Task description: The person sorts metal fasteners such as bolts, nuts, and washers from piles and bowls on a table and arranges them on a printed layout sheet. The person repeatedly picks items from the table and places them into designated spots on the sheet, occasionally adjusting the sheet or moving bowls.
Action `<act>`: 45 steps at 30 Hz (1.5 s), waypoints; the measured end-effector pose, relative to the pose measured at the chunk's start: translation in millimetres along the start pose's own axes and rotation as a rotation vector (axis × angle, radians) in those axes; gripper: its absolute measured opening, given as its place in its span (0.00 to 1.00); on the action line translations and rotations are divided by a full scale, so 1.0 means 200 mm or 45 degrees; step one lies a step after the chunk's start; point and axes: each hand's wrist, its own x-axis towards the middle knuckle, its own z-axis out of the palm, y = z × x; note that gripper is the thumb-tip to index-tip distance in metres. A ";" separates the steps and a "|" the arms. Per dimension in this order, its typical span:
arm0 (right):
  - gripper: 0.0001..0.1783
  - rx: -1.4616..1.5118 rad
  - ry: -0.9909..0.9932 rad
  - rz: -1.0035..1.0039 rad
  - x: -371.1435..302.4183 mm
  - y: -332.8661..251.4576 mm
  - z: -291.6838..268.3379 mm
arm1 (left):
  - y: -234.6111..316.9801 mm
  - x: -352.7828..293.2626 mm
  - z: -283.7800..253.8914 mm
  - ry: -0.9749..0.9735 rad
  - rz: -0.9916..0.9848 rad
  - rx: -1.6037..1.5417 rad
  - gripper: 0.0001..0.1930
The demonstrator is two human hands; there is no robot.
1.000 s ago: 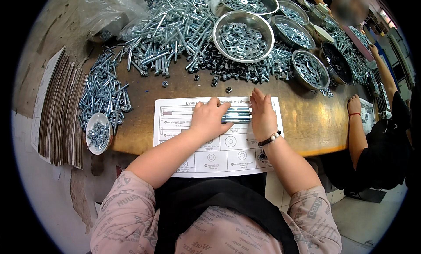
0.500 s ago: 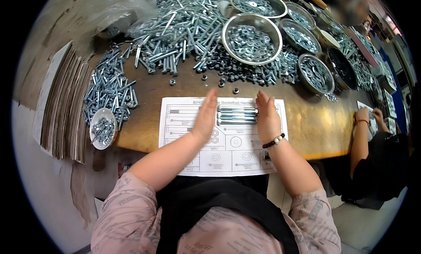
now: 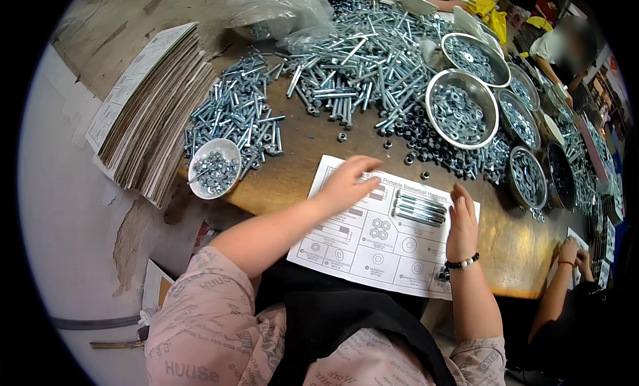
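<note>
Head view. Row of long silver bolts (image 3: 421,207) lying side by side on the far right part of a printed sheet (image 3: 356,263), with the hands now parted unevenly about it. Half a second earlier both hands stand upright at the two ends of the row; now the left hand (image 3: 349,183) is drawn away to the left, well apart from the bolts, above the sheet's far left portion. Its fingers are extended and loosely spread, with nothing seen between them. The right hand (image 3: 462,226), wearing a beaded bracelet (image 3: 462,261), remains just beside the right end of the row, fingers extended and palm turned toward the bolts, grasping nothing; whether it touches the ends cannot be told. The bolts keep their parallel arrangement. The camera has swung, so the sheet and the table (image 3: 299,163) appear slanted, and more of the paper stack (image 3: 156,113) at the left is shown. Beyond the sheet lie loose nuts (image 3: 409,159), a large bolt heap (image 3: 359,73) and a metal bowl (image 3: 491,101) of washers; to the left, a smaller bolt pile (image 3: 239,106) adjoins a white bowl (image 3: 237,161) of small hardware. At the far right shows a co-worker's forearm (image 3: 558,279).
</note>
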 end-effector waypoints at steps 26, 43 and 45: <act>0.14 -0.096 -0.330 0.034 -0.17 -0.01 0.20 | -0.21 0.22 -0.80 -0.192 -0.512 1.646 0.13; 0.13 -0.203 -0.443 0.107 -0.19 0.01 0.29 | -0.11 0.07 -0.60 -0.279 -0.205 1.034 0.12; 0.13 -0.316 -0.505 0.069 -0.17 0.04 0.33 | -0.05 0.03 -0.52 -0.375 -0.015 0.645 0.12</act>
